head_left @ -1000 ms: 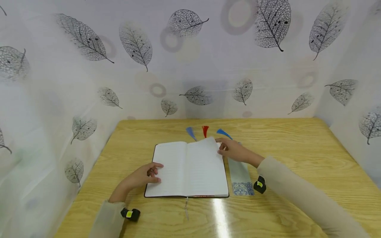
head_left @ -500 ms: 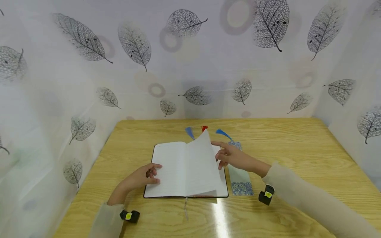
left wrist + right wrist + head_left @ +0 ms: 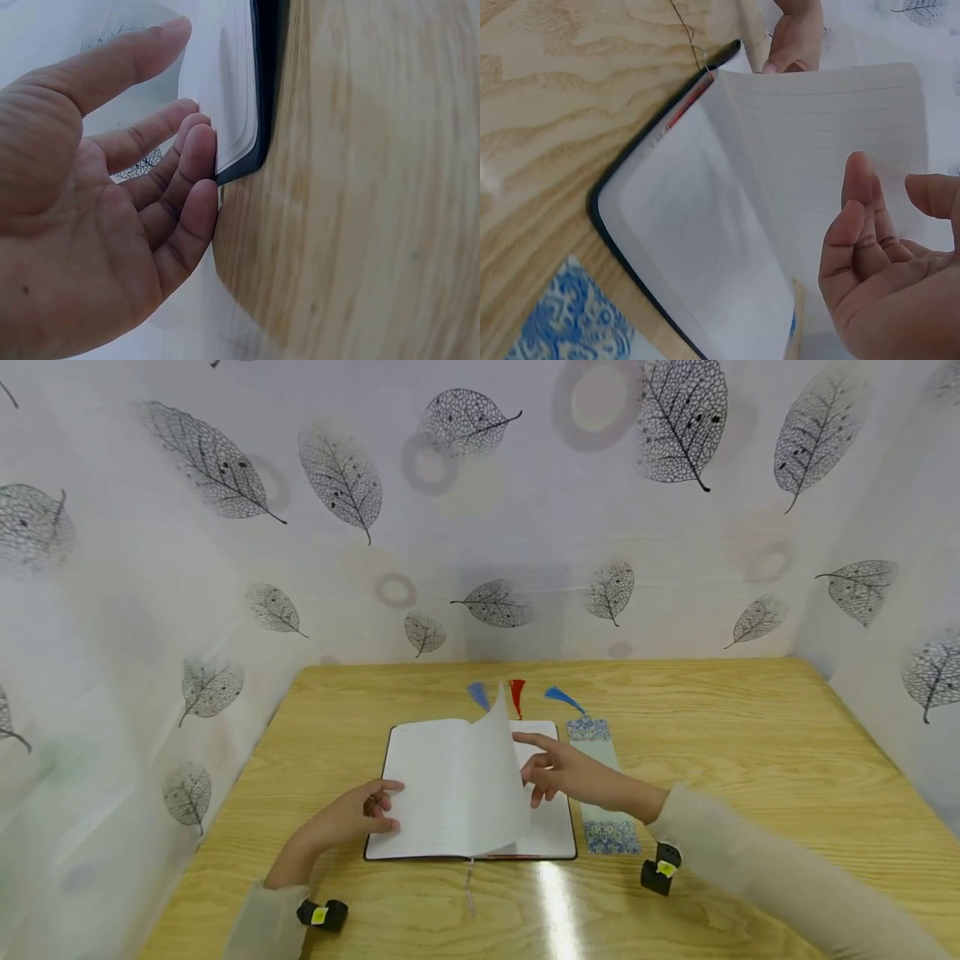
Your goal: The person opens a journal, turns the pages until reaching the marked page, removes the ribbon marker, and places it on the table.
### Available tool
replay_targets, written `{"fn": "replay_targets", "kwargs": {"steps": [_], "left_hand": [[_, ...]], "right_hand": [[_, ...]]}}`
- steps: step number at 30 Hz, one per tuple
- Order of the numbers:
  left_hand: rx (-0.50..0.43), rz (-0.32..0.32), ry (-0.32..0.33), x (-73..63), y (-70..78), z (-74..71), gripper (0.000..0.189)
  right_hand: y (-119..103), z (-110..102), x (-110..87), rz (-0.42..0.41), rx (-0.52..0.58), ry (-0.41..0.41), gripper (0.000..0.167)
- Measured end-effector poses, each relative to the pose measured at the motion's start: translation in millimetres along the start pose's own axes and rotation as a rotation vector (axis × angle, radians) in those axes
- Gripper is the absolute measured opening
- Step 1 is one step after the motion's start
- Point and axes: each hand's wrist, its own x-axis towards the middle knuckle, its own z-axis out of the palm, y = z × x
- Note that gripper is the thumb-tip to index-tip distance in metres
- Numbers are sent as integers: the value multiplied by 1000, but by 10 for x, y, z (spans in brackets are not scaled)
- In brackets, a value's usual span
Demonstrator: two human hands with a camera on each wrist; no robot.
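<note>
A dark-covered, lined-paper notebook (image 3: pixel 435 777) lies spread on the light wooden table (image 3: pixel 735 735), the relaxed left hand (image 3: pixel 345 818) touching it. The loose-fingered right hand (image 3: pixel 573 774) rests against a raised white page (image 3: pixel 491 789); uneven pressure could crease it.

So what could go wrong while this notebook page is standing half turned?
The lifted page could flop back or crease, since it stands curved beside the right hand. That hand is also above the patterned bookmark and might nudge it. And the left hand is only at the notebook's outer edge, so the notebook may shift.
</note>
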Motion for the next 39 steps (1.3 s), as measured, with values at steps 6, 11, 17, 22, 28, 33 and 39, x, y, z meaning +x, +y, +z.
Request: {"fn": "replay_targets", "kwargs": {"steps": [6, 11, 17, 22, 28, 33, 39], "left_hand": [[-8, -12, -2, -34, -16, -12, 61], [-10, -11, 3, -84, 1, -34, 58], [-24, 21, 29, -160, -40, -84, 49], [-12, 74, 78, -203, -77, -164, 44], [3, 101, 147, -217, -15, -231, 41], [3, 64, 231, -227, 100, -278, 39], [33, 94, 268, -172, 232, -268, 37]], "right_hand": [[128, 236, 157, 55, -26, -11, 59], [197, 464, 306, 97, -49, -10, 60], [157, 654, 427, 78, -162, 3, 62], [155, 733, 512, 83, -288, 8, 60], [179, 787, 566, 52, -579, 2, 56], [177, 843, 581, 17, -745, -7, 55], [143, 902, 565, 13, -899, -24, 59]]}}
